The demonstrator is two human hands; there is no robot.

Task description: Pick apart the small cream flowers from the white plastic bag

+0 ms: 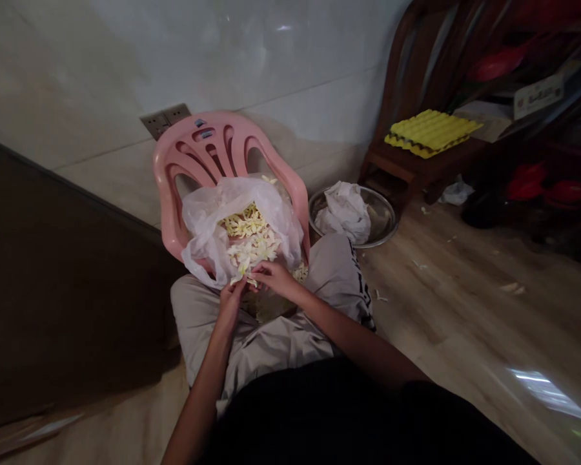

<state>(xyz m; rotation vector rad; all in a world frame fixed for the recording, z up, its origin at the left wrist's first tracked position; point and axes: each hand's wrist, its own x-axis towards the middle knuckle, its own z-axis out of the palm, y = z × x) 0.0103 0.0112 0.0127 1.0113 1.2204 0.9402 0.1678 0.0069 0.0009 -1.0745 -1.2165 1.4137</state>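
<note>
White blossom [243, 267], partly hidden, is pinched by left fingers [239, 283] and right fingers [261, 270].

Pink plastic chair [288, 175] beneath an open whitish plastic bag [207, 208] of pale blossoms [254, 248].

looks like somebody's home tbh, wood-look floor [445, 303], tiled wall [281, 71] with sockets [165, 120], plus a wooden chair [416, 158] holding yellow egg trays [430, 131]

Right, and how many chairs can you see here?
2: a pink plastic chair, holding an open whitish bag with pale blossoms, and a dark wooden chair to its right, under yellow trays. The dark far right may hide more.
</note>
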